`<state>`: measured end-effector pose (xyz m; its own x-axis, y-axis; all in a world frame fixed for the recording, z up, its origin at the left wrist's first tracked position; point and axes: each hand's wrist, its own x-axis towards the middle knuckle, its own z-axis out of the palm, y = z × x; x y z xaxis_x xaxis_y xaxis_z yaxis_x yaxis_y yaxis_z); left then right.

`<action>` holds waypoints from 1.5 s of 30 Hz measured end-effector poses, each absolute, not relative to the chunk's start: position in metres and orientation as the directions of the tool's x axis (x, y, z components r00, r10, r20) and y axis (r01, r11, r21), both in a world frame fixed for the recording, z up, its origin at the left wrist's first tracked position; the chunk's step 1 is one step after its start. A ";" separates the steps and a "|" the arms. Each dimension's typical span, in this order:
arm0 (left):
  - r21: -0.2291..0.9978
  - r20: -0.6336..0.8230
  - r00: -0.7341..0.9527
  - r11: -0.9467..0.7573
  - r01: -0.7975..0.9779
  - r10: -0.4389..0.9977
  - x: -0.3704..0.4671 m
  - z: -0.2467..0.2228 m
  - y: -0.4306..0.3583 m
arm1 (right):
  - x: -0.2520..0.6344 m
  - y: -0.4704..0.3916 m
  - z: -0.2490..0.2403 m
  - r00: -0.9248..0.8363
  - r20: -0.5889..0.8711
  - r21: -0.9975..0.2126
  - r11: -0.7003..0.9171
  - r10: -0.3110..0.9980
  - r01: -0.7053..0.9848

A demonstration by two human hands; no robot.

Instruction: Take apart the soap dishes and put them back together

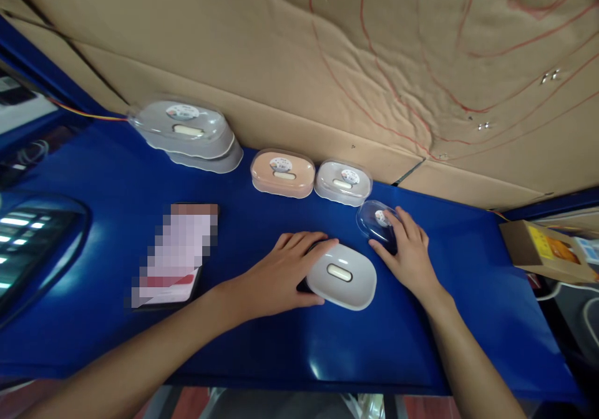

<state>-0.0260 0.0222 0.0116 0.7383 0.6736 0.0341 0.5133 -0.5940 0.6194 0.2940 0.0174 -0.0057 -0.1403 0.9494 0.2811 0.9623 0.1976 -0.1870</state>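
Observation:
My left hand is wrapped round the left end of a light grey soap dish, which has a pale cream insert in its middle and no lid on it. My right hand has its thumb and fingers on either side of a clear plastic lid with a round label. That lid is right of and behind the grey dish, low over the blue table. Behind my hands stand a peach soap dish and another light grey soap dish, both under clear lids with labels.
At the back left, larger lidded grey containers are stacked. A phone lies on the blue table, left of my left hand. A cardboard box stands at the right edge. Cardboard sheeting walls the back. A dark screen is at far left.

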 end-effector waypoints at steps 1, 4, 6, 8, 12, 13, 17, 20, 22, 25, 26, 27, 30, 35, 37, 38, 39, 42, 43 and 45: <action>0.615 0.039 0.733 -0.595 0.518 0.679 -0.026 0.012 0.022 | 0.295 0.019 -0.007 -0.137 0.270 -0.213 0.198 0.953 0.957; 0.616 0.037 0.708 -0.574 0.539 0.705 -0.024 0.010 0.023 | 0.288 0.015 -0.003 -0.132 0.287 -0.345 0.231 0.949 0.910; 0.618 0.029 0.676 -0.545 0.567 0.736 -0.023 0.009 0.024 | 0.277 0.006 0.003 -0.149 0.288 -0.443 0.270 0.946 0.855; 0.611 0.027 0.639 -0.519 0.598 0.769 -0.022 0.007 0.025 | 0.265 -0.005 0.010 -0.191 0.271 -0.501 0.308 0.943 0.809; 0.609 0.052 0.599 -0.501 0.615 0.799 -0.020 0.002 0.025 | 0.245 -0.021 0.013 -0.318 0.275 -0.453 0.414 0.907 0.789; 0.612 0.062 0.596 -0.502 0.611 0.801 -0.020 0.001 0.025 | 0.242 -0.023 0.012 -0.348 0.286 -0.426 0.444 0.893 0.788; 0.622 0.091 0.591 -0.509 0.594 0.801 -0.019 -0.002 0.024 | 0.233 -0.027 0.006 -0.408 0.311 -0.343 0.502 0.858 0.794; 0.618 0.099 0.601 -0.522 0.587 0.793 -0.019 -0.003 0.024 | 0.229 -0.028 0.006 -0.426 0.336 -0.296 0.524 0.840 0.799; 0.615 0.099 0.616 -0.535 0.580 0.782 -0.018 -0.004 0.024 | 0.227 -0.029 0.008 -0.452 0.350 -0.254 0.547 0.821 0.797; 0.600 0.080 0.636 -0.546 0.585 0.768 -0.016 -0.004 0.024 | 0.224 -0.030 0.010 -0.477 0.337 -0.225 0.561 0.812 0.796; 0.594 0.072 0.638 -0.547 0.590 0.767 -0.016 -0.004 0.023 | 0.223 -0.031 0.011 -0.478 0.329 -0.225 0.559 0.814 0.798; 0.590 0.068 0.639 -0.547 0.594 0.767 -0.016 -0.004 0.023 | 0.223 -0.031 0.011 -0.477 0.322 -0.225 0.556 0.818 0.800; 0.589 0.070 0.648 -0.556 0.587 0.758 -0.018 -0.002 0.024 | 0.224 -0.030 0.011 -0.474 0.308 -0.226 0.548 0.825 0.805; 0.589 0.050 0.662 -0.557 0.585 0.748 -0.021 0.003 0.028 | 0.229 -0.029 0.009 -0.477 0.292 -0.257 0.549 0.829 0.795; 0.589 0.038 0.657 -0.548 0.594 0.753 -0.020 0.005 0.029 | 0.231 -0.029 0.006 -0.474 0.282 -0.271 0.543 0.834 0.795; 0.588 0.034 0.653 -0.544 0.599 0.756 -0.020 0.005 0.029 | 0.232 -0.029 0.005 -0.472 0.278 -0.278 0.541 0.837 0.794; 0.586 0.031 0.651 -0.541 0.603 0.759 -0.020 0.006 0.029 | 0.233 -0.028 0.004 -0.472 0.274 -0.283 0.540 0.838 0.793; 0.585 0.032 0.652 -0.543 0.603 0.758 -0.019 0.004 0.028 | 0.232 -0.028 0.000 -0.475 0.278 -0.276 0.543 0.835 0.793; 0.587 0.034 0.654 -0.545 0.598 0.756 -0.019 0.003 0.028 | 0.231 -0.028 0.000 -0.474 0.281 -0.270 0.543 0.834 0.795; 0.594 0.040 0.655 -0.545 0.592 0.755 -0.020 0.002 0.028 | 0.230 -0.028 -0.001 -0.472 0.285 -0.262 0.542 0.834 0.799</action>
<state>-0.0200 0.0281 0.0018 0.6550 0.7546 0.0397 0.5918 -0.5449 0.5940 0.2297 -0.0284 -0.0009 -0.4720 0.8341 0.2853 0.7988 0.5416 -0.2619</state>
